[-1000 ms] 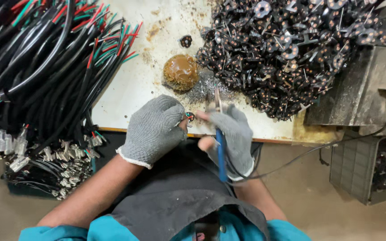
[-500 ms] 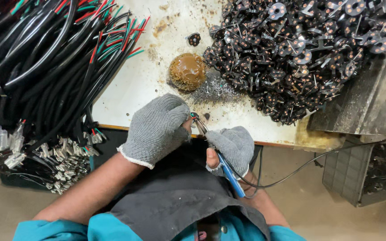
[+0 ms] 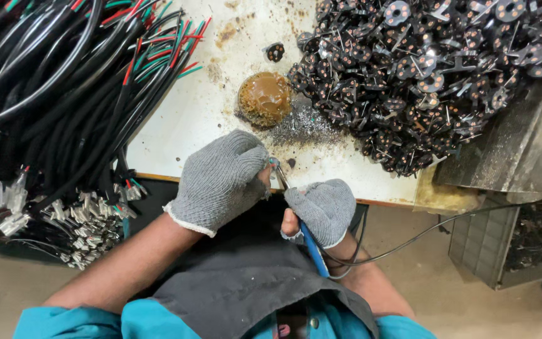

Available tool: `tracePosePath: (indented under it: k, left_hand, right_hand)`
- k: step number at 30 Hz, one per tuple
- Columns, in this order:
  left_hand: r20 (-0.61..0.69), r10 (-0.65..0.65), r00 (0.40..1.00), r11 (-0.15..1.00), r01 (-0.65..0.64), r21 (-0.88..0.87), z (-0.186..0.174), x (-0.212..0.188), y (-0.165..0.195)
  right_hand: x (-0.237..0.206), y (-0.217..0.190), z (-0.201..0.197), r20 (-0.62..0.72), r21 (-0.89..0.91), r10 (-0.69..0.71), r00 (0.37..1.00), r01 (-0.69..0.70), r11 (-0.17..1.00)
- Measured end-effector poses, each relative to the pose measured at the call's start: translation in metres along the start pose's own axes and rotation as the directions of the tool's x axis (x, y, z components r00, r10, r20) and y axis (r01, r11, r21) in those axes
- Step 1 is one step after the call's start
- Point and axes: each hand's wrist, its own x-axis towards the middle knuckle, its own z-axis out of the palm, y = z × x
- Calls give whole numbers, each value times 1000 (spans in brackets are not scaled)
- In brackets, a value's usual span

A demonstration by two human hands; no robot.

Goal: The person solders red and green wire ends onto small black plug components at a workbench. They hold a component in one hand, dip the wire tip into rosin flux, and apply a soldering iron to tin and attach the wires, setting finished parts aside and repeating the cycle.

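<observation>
My left hand (image 3: 221,179), in a grey knit glove, is closed at the table's front edge around something small that the glove mostly hides. My right hand (image 3: 322,209), also gloved, grips a blue-handled soldering iron (image 3: 312,248) whose metal tip (image 3: 279,171) points up to the left hand's fingertips. The iron's black cord (image 3: 446,220) runs off to the right.
A large heap of small black round parts with pins (image 3: 434,75) covers the white table's (image 3: 183,125) right side. A brown lump (image 3: 265,97) sits by grey residue. Bundles of black cables with red and green wires (image 3: 64,94) lie left, metal terminals (image 3: 76,220) below.
The right hand has dropped lower and tilted the iron, so its tip now meets the left hand's fingertips. The left hand has stayed in place. The camera has shifted slightly.
</observation>
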Motion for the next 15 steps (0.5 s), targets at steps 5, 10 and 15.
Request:
tracePosePath:
  k: [5, 10, 15]
  left_hand:
    - [1, 9, 1000, 999, -9, 38, 2, -2, 1]
    - [-14, -1, 1000, 998, 2, 63, 4, -3, 3]
    - [-6, -1, 1000, 998, 2, 63, 3, -3, 3]
  right_hand:
    - [0, -5, -2, -152, 121, 20, 988, -1, 993]
    - [1, -11, -10, -177, 232, 161, 971, -118, 966]
    - [3, -10, -10, -174, 190, 121, 977, -87, 978]
